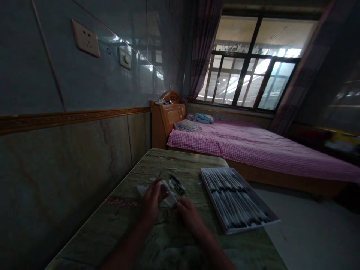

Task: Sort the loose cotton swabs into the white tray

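Note:
My left hand (152, 198) is curled over a pile of pale, thin tubes (142, 189) on the table. A thin dark tip stands out above its fingers; what they hold is too dim to make out. Just to the right, my right hand (189, 213) pinches the near end of a slim pale stick (172, 201), which has a dark end and slants away toward my left hand. Behind the hands lie several small dark pieces (177, 183) with white bits among them. Right of them, a shallow white box (254, 191) holds rows of slim white sticks with black ends, like pens.
The marble-patterned table (185, 159) has its left edge along a tiled wall (84, 157). Past its far edge stands a bed (225, 140) with a pink checked sheet and a wooden headboard (171, 116). A pale floor (292, 213) shows at the right.

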A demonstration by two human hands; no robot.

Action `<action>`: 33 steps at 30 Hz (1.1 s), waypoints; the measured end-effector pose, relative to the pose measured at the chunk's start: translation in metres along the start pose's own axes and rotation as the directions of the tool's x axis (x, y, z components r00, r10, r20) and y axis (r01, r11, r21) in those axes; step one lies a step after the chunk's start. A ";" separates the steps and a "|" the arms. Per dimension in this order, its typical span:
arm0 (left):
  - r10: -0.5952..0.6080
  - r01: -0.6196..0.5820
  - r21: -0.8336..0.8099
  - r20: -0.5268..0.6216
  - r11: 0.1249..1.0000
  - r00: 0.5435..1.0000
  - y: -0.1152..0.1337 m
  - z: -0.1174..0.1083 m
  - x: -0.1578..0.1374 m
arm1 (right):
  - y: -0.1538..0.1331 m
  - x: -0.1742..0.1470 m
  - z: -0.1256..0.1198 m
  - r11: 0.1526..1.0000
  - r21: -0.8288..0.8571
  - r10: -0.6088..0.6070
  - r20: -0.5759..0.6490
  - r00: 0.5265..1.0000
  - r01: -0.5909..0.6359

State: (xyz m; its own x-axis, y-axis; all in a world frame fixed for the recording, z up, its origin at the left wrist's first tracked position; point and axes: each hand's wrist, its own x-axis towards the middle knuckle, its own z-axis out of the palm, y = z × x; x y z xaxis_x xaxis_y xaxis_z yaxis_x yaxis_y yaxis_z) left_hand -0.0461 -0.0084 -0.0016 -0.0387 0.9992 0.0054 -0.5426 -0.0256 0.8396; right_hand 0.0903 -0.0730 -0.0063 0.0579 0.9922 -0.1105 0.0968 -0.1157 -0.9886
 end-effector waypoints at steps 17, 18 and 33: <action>0.314 -0.251 0.370 -0.121 0.895 0.942 -0.004 -0.009 0.005 | -0.016 -0.094 -0.217 0.178 -0.815 -0.057 -0.568 0.821 -0.551; 0.305 -0.239 0.372 -0.129 0.897 0.943 -0.004 -0.009 0.005 | -0.016 -0.096 -0.215 0.173 -0.813 -0.047 -0.571 0.820 -0.556; 0.241 -0.178 0.365 -0.137 0.914 0.961 -0.003 -0.011 0.007 | -0.012 -0.091 -0.191 0.139 -0.876 -0.130 -0.478 0.869 -0.461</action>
State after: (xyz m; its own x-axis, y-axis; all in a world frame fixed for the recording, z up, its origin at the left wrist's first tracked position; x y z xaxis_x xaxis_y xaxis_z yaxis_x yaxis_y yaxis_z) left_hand -0.0538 -0.0018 -0.0096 -0.2833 0.9497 0.1333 -0.1831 -0.1900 0.9646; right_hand 0.2738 -0.1705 0.0348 0.5128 0.8546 0.0815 0.8573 -0.5148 0.0035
